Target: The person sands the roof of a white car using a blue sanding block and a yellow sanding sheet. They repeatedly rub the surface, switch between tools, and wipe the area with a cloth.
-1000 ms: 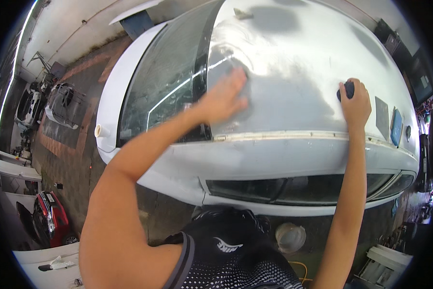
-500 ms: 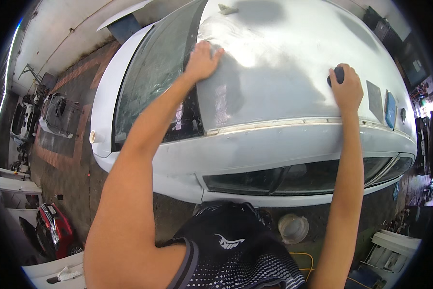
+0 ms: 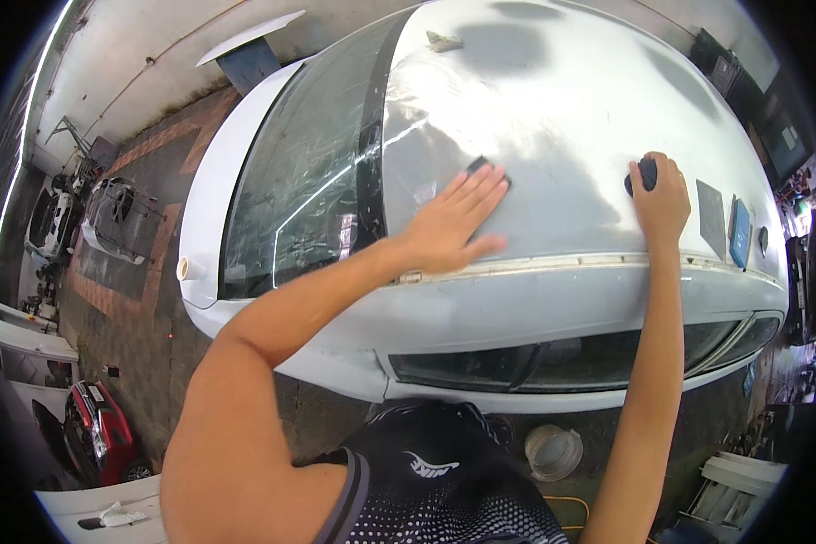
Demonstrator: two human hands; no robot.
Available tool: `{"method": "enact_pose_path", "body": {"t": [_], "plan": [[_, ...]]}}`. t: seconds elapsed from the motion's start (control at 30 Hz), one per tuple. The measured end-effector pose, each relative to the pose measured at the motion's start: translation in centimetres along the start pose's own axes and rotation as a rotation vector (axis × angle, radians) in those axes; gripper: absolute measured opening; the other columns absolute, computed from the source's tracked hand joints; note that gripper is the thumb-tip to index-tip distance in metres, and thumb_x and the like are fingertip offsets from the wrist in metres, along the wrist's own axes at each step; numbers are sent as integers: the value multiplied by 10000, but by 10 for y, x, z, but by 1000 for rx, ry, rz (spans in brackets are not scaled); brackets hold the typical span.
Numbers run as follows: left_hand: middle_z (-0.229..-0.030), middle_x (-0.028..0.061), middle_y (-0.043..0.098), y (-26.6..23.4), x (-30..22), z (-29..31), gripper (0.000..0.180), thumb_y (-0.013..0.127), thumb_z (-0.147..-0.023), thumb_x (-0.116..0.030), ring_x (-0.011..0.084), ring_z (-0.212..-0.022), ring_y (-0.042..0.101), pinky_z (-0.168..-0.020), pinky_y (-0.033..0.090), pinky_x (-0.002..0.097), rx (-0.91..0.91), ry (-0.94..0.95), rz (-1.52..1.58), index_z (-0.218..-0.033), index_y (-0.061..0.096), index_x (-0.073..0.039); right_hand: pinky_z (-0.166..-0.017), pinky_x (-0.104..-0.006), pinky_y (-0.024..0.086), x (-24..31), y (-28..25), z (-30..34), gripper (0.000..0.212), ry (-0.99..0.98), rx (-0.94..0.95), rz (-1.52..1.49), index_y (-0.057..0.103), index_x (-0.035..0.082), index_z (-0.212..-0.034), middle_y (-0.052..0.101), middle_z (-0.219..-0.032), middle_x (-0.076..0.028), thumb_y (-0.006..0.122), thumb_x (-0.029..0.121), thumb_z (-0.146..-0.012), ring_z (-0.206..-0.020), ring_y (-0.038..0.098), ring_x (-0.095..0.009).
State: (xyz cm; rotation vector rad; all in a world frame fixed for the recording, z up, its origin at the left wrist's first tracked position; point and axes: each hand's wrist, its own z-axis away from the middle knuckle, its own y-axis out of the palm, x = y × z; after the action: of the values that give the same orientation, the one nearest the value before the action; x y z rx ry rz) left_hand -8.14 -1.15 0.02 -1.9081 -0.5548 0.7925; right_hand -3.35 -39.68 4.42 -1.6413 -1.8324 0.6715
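I see a white car (image 3: 553, 299) filling the view, its dulled roof (image 3: 553, 118) spreading beyond both hands and the windscreen (image 3: 308, 181) off to the left of my left hand (image 3: 449, 227). That hand lies flat, fingers spread, pressing a dark sanding pad (image 3: 482, 167) whose edge peeks out past the fingertips. I judge the pad thin, light and flexible, best held under a flat palm. My right hand (image 3: 662, 199) is closed around a small dark block (image 3: 642, 174), probably stiffer, gripped from above.
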Motion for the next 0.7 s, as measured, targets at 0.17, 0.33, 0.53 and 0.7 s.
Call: {"method": "enact_pose_path", "body": {"t": [0.17, 0.33, 0.53, 0.7], "plan": [[-1741, 283, 232, -24, 164, -36, 796, 383, -1128, -544, 374, -1640, 200, -1330, 175, 491, -50, -417, -62, -1641, 312, 62, -793, -456, 569, 20, 4, -12, 276, -82, -37, -80, 690, 164, -1122, 711, -1029, -54, 761, 371, -955, -959, 708, -303], [-1700, 310, 308, 21, 52, -45, 814, 389, -1119, -562, 393, -1619, 247, -1313, 228, 474, -113, -318, -44, -1623, 335, 75, -786, -460, 568, 0, 4, -2, 274, -41, -28, -22, 688, 162, -1122, 712, -1024, -52, 755, 374, -961, -955, 707, -307], [-1750, 238, 251, -23, 145, -23, 733, 411, -1134, -503, 368, -1630, 238, -1314, 212, 514, -46, -550, -48, -1664, 319, -5, -802, -468, 572, 23, 5, -11, 271, -58, -11, -84, 689, 169, -1128, 713, -1038, -51, 757, 366, -954, -969, 706, -305], [-1750, 250, 238, 22, 55, -18, 693, 420, -1132, -489, 379, -1629, 230, -1315, 218, 512, -44, -202, -22, -1646, 376, -26, -810, -471, 571, -4, 2, 0, 269, -6, -19, -16, 688, 173, -1127, 711, -1036, -55, 756, 367, -954, -972, 706, -312]]}}
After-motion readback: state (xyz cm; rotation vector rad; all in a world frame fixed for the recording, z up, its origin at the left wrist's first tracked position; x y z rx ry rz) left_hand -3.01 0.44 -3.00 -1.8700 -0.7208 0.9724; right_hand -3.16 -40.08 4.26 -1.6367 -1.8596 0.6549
